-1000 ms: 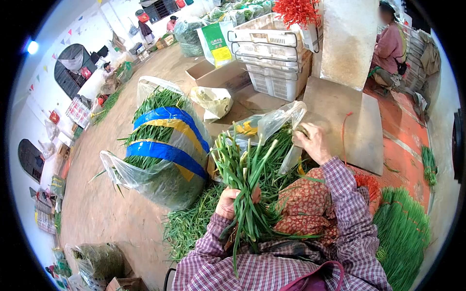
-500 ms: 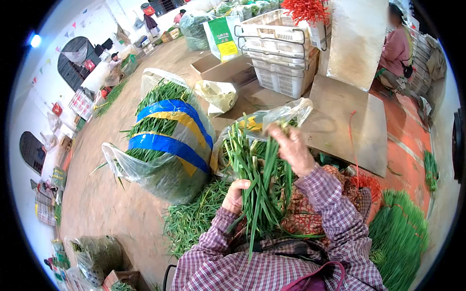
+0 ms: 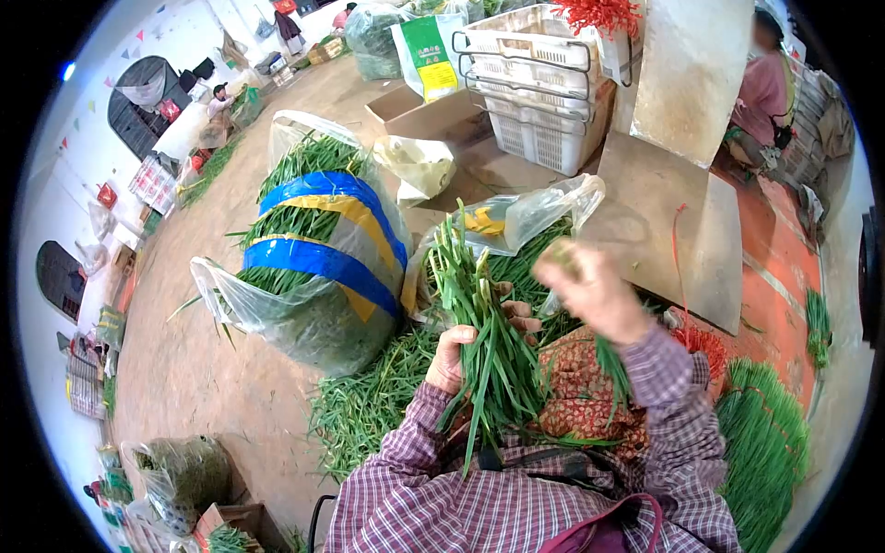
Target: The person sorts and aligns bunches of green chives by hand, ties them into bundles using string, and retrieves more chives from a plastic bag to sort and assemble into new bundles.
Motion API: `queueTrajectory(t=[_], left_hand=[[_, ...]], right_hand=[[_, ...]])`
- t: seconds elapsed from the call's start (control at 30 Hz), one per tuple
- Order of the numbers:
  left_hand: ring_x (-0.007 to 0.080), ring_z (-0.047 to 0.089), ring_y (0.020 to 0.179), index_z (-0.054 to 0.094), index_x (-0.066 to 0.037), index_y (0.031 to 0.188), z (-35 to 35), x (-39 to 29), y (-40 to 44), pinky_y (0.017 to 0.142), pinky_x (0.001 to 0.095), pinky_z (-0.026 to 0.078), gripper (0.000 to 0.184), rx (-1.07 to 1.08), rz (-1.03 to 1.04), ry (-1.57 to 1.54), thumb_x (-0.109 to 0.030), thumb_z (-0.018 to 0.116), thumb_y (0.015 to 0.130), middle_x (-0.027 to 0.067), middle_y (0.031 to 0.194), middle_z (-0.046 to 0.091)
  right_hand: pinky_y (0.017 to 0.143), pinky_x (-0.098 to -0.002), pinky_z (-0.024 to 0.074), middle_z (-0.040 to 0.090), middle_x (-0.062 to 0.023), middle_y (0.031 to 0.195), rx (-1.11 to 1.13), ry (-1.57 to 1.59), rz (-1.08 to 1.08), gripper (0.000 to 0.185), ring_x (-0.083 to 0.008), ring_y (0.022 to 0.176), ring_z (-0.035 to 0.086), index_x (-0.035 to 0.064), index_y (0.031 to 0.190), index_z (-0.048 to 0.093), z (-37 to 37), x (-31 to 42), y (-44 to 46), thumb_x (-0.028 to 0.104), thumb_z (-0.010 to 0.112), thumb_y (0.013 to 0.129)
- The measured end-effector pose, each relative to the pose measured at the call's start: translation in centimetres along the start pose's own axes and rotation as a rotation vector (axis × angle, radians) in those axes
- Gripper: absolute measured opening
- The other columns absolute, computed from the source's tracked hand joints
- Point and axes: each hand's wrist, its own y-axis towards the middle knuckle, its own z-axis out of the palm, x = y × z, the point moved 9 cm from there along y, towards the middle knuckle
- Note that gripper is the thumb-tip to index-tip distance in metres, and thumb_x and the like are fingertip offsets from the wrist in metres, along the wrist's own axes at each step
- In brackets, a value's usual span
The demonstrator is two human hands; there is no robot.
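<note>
My left hand (image 3: 449,359) is closed around a bunch of garlic chives (image 3: 498,369), cut ends up and flat leaves hanging down over my lap. To its right, my right hand (image 3: 595,290) is raised and smeared by motion, its fingers curled. A few loose chive leaves (image 3: 610,369) hang beneath this hand and appear to be gripped in it. Under both hands lies a red patterned cloth (image 3: 590,401) over my lap. Just beyond them, an open clear plastic bag (image 3: 576,195) holds more chives.
A full bag of chives banded with blue tape (image 3: 323,267) stands at left, loose leaves (image 3: 364,405) beside it. Tied green bundles (image 3: 761,452) lie at right near red ties (image 3: 701,346). White crates (image 3: 535,138) and a cardboard box (image 3: 429,115) stand ahead. A person (image 3: 763,92) sits far right.
My right hand has moved right and slightly down, away from the bunch, with a few leaves trailing under it. My left hand stays around the bunch.
</note>
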Motion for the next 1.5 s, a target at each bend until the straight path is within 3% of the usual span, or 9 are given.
queueTrajectory(t=[0.13,0.3,0.4,0.6,0.8,1.03,1.17,1.3,1.5], left_hand=[[0.0323,0.064,0.1,0.044,0.004,0.13,-5.6,0.0,-1.6,0.088,0.045,0.054,0.064,-0.11,-0.046,-0.104,-0.012,0.064,0.072,0.0219,0.118,0.059],[0.0313,0.068,0.088,0.052,0.006,0.123,-7.7,-0.6,-2.0,0.086,0.0442,0.056,0.055,-0.178,-0.003,-0.116,-0.007,0.062,0.071,0.02,0.103,0.067],[0.0324,0.066,0.096,0.048,0.006,0.126,-7.6,-0.5,-2.4,0.086,0.0449,0.056,0.061,-0.149,0.03,-0.121,-0.008,0.064,0.069,0.0213,0.111,0.064],[0.0311,0.066,0.096,0.051,0.006,0.126,-8.6,1.4,-2.6,0.086,0.0459,0.056,0.055,-0.219,-0.056,-0.106,-0.005,0.066,0.074,0.0205,0.114,0.063],[0.0289,0.067,0.092,0.055,0.008,0.121,-14.3,1.3,-2.8,0.085,0.0429,0.056,0.049,-0.372,-0.046,0.093,-0.009,0.066,0.076,0.0195,0.106,0.066],[0.0254,0.062,0.082,0.055,0.007,0.112,-6.9,-0.4,-1.6,0.085,0.0372,0.05,0.047,0.027,-0.059,-0.079,-0.017,0.069,0.074,0.014,0.086,0.064],[0.0261,0.057,0.076,0.056,0.008,0.103,-8.2,-0.8,-2.2,0.077,0.0367,0.045,0.051,-0.271,-0.054,0.067,-0.025,0.07,0.067,0.0098,0.077,0.06],[0.028,0.058,0.073,0.056,0.009,0.104,-10.6,-0.3,-1.4,0.075,0.0385,0.046,0.051,-0.272,-0.115,0.14,-0.023,0.07,0.067,0.0121,0.08,0.062],[0.0272,0.067,0.084,0.054,0.009,0.119,-6.3,0.4,-1.6,0.079,0.0391,0.057,0.052,-0.253,-0.152,0.16,-0.009,0.067,0.072,0.0197,0.102,0.066]], right_hand=[[0.053,-0.0393,0.0462,0.056,-0.0202,0.06,-0.019,-0.138,-0.15,0.048,-0.0329,0.055,0.06,-0.0058,0.078,0.056,3.8,1.6,0.7,0.04,0.07,0.083],[0.04,-0.0277,0.0378,0.06,-0.0006,0.058,-0.082,-0.099,-0.187,0.028,-0.0083,0.043,0.046,0.0043,0.073,0.064,2.9,-0.4,1.5,0.029,0.068,0.087],[0.053,-0.0246,0.0413,0.06,0.0021,0.063,-0.077,0.136,-0.004,0.027,-0.0053,0.056,0.049,0.0018,0.085,0.068,1.1,-2.8,2.0,0.029,0.067,0.088],[0.07,-0.025,0.0459,0.065,0.0005,0.076,0.003,0.22,0.107,0.025,-0.0064,0.074,0.055,0.0015,0.091,0.068,1.8,-3.0,1.6,0.027,0.069,0.087],[0.039,-0.0194,0.0285,0.048,0.0091,0.055,-0.176,0.388,0.01,0.025,-0.0005,0.043,0.033,0.0091,0.095,0.069,-1.9,-3.0,1.8,0.033,0.069,0.087],[0.047,-0.0184,0.0374,0.052,0.0042,0.068,-0.627,0.504,-0.201,0.028,-0.0037,0.053,0.046,0.0084,0.108,0.062,-19.2,-1.0,-1.3,0.033,0.059,0.094],[0.05,-0.0236,0.0476,0.062,-0.0027,0.078,-0.849,0.579,-0.263,0.028,-0.0086,0.058,0.056,0.0081,0.109,0.06,-22.3,1.0,-3.6,0.032,0.058,0.095],[0.052,-0.0274,0.0536,0.065,-0.0075,0.081,-0.526,0.716,0.057,0.025,-0.0139,0.061,0.063,0.0081,0.104,0.056,-14.4,-2.3,-1.9,0.032,0.054,0.096],[0.038,-0.0175,0.0421,0.049,0.0044,0.06,-0.032,0.328,0.062,0.043,-0.0025,0.042,0.043,-0.0007,0.108,0.061,-0.5,-1.8,2.2,0.038,0.064,0.089]])
